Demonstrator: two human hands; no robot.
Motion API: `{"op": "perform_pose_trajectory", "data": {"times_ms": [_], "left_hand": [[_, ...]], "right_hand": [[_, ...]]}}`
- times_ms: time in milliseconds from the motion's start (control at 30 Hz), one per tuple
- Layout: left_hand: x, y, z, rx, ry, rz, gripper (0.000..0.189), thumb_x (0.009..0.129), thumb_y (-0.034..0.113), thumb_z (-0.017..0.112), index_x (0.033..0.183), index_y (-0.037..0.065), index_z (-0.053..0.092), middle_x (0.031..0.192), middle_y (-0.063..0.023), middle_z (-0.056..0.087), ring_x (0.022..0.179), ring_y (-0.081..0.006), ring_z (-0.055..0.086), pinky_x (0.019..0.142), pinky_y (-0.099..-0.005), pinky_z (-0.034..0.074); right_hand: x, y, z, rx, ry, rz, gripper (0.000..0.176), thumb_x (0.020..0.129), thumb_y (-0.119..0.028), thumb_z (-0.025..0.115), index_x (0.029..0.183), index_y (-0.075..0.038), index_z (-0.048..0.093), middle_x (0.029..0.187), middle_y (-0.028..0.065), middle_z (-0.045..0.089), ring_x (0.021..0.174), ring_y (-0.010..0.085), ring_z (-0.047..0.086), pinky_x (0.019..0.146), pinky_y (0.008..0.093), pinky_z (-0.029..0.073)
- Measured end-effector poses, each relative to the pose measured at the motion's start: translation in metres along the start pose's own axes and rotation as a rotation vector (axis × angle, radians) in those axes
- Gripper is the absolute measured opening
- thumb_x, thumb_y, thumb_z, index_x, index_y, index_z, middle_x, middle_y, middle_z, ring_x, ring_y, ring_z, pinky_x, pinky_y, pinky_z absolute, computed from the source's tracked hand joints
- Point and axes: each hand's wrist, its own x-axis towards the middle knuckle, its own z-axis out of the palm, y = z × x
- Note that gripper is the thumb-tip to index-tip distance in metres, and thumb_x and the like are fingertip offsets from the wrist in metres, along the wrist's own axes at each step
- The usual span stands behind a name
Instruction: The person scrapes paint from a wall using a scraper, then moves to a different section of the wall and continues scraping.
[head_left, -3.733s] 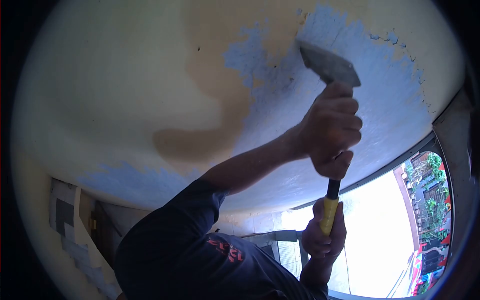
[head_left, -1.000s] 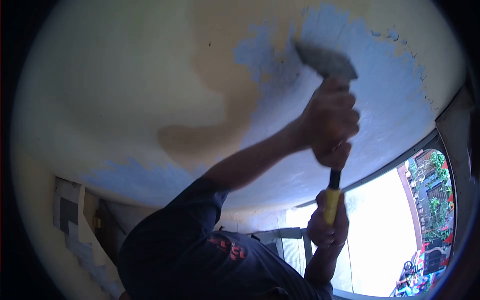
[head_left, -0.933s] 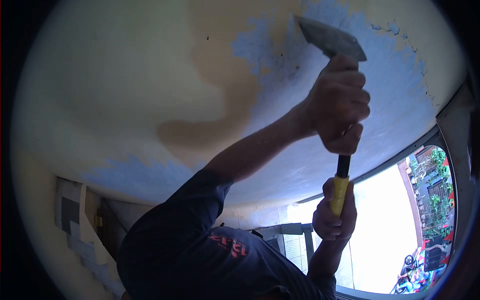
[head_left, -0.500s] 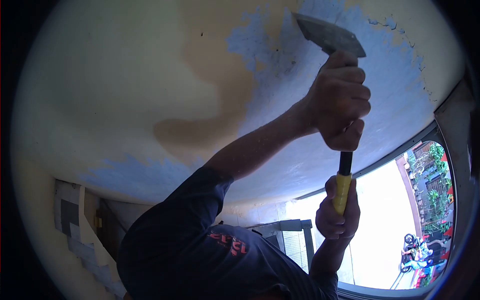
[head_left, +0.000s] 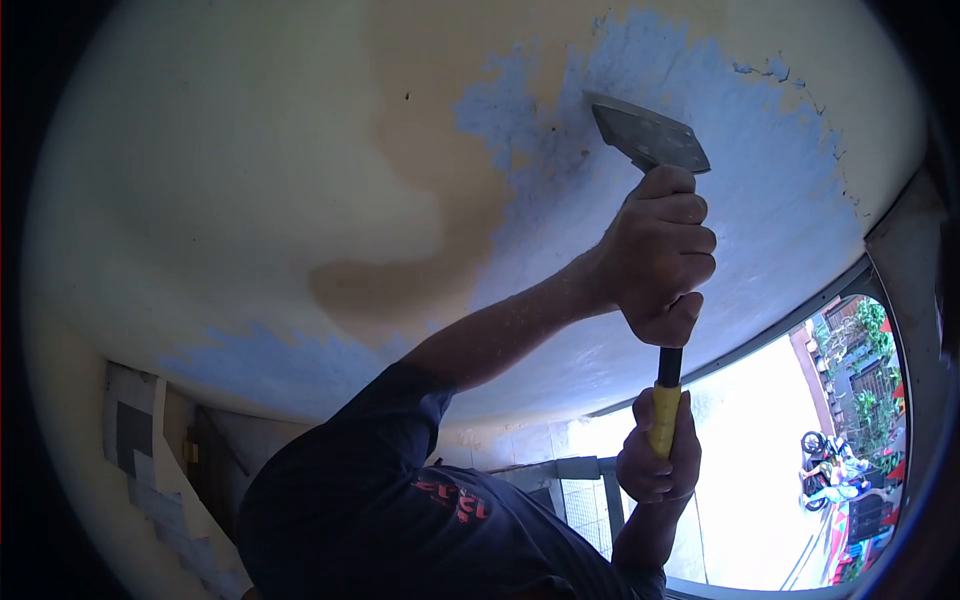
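Note:
A wide-bladed scraper [head_left: 660, 138] has its grey blade up against a painted wall [head_left: 290, 130]. My left hand [head_left: 665, 255] is closed around the upper handle, just below the blade. Lower down, my right hand [head_left: 640, 470] wraps the yellow grip [head_left: 664, 420], under a short black stretch of handle. Bluish patches [head_left: 760, 200] on the wall show where the cream and tan paint is absent. Along one border of the blue area the paint edge [head_left: 775, 70] is cracked and flaking. The blade's leading edge lies within the blue area.
A window or opening [head_left: 770, 450] on the right lets in bright light, with plants and people on a motorbike [head_left: 835, 480] outside. Stairs [head_left: 170, 500] show at lower left. A grey metal frame with mesh [head_left: 590, 490] stands behind my arm.
Both hands and the scraper have moved down in the view and slightly left, drawing the blade back across the blue patch. Each hand keeps its hold.

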Motion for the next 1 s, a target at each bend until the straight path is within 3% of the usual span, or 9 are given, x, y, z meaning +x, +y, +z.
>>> {"op": "perform_pose_trajectory", "data": {"times_ms": [67,133,433,567,667,767,867,933,1000], "left_hand": [[0.003,-0.004,0.000,-0.010,-0.014,-0.030,0.029,0.065,0.034,0.040,0.041,0.018,0.035,0.037,0.0030,0.029,0.042,-0.0166,0.027,0.060,-0.0377,0.031],[0.021,-0.017,0.000,0.013,0.030,0.093,0.028,0.064,0.034,0.041,0.041,0.018,0.036,0.037,0.0031,0.030,0.041,-0.0168,0.027,0.060,-0.0374,0.031],[0.013,-0.010,-0.005,0.026,-0.016,-0.024,0.026,0.059,0.035,0.043,0.041,0.017,0.038,0.038,0.0022,0.033,0.043,-0.0161,0.031,0.063,-0.0353,0.032],[0.040,-0.022,-0.007,0.013,0.145,0.170,0.031,0.066,0.035,0.040,0.041,0.019,0.036,0.038,0.0019,0.033,0.042,-0.0168,0.029,0.063,-0.0365,0.033],[0.011,0.001,-0.021,-0.007,-0.017,-0.012,0.032,0.069,0.035,0.039,0.041,0.020,0.036,0.038,0.0014,0.031,0.042,-0.0173,0.028,0.062,-0.0361,0.033],[0.007,-0.002,-0.020,0.008,0.021,-0.015,0.032,0.069,0.035,0.039,0.041,0.020,0.036,0.037,0.0021,0.031,0.042,-0.0170,0.028,0.061,-0.0358,0.033],[0.046,-0.021,-0.025,0.023,0.034,0.128,0.031,0.067,0.034,0.040,0.041,0.019,0.034,0.038,0.0027,0.031,0.043,-0.0176,0.030,0.060,-0.0364,0.033],[0.043,-0.020,-0.023,0.043,0.050,0.155,0.030,0.066,0.033,0.040,0.041,0.018,0.035,0.038,0.0024,0.031,0.043,-0.0177,0.030,0.060,-0.0366,0.033],[0.018,-0.004,-0.022,-0.004,0.005,0.011,0.029,0.065,0.033,0.040,0.040,0.018,0.035,0.038,0.0018,0.031,0.044,-0.0177,0.031,0.060,-0.0369,0.034]], "right_hand": [[0.003,-0.004,0.003,-0.044,0.019,-0.021,0.049,0.100,-0.049,0.019,0.102,-0.004,0.041,0.045,-0.0033,0.033,0.028,0.0029,0.029,0.023,0.0177,0.026],[0.010,-0.015,0.013,-0.102,0.015,-0.049,0.049,0.100,-0.049,0.020,0.102,-0.004,0.040,0.045,-0.0029,0.033,0.027,0.0034,0.029,0.023,0.0177,0.026],[0.010,-0.007,0.019,-0.036,0.044,-0.048,0.050,0.100,-0.048,0.019,0.101,-0.002,0.039,0.045,-0.0034,0.032,0.027,0.0027,0.028,0.023,0.0177,0.025],[0.018,-0.015,0.034,-0.132,0.008,-0.059,0.050,0.100,-0.049,0.019,0.101,-0.003,0.039,0.045,-0.0035,0.033,0.027,0.0030,0.029,0.023,0.0176,0.025],[0.006,0.008,0.021,-0.047,0.007,0.005,0.050,0.100,-0.048,0.018,0.102,-0.003,0.039,0.045,-0.0039,0.031,0.027,0.0030,0.027,0.023,0.0182,0.023],[0.009,0.009,0.018,-0.022,0.021,-0.008,0.049,0.100,-0.048,0.018,0.102,-0.003,0.040,0.046,-0.0041,0.031,0.028,0.0020,0.025,0.023,0.0176,0.023],[0.026,-0.015,0.039,-0.194,-0.022,-0.064,0.050,0.100,-0.049,0.019,0.102,-0.003,0.040,0.045,-0.0038,0.032,0.028,0.0023,0.026,0.023,0.0181,0.024],[0.021,-0.007,0.037,-0.120,0.007,-0.055,0.051,0.100,-0.049,0.019,0.102,-0.003,0.040,0.045,-0.0037,0.032,0.027,0.0025,0.027,0.023,0.0182,0.025],[0.011,0.006,0.026,0.030,0.026,-0.005,0.050,0.100,-0.050,0.020,0.102,-0.003,0.040,0.045,-0.0035,0.031,0.027,0.0029,0.027,0.023,0.0185,0.024]]}}
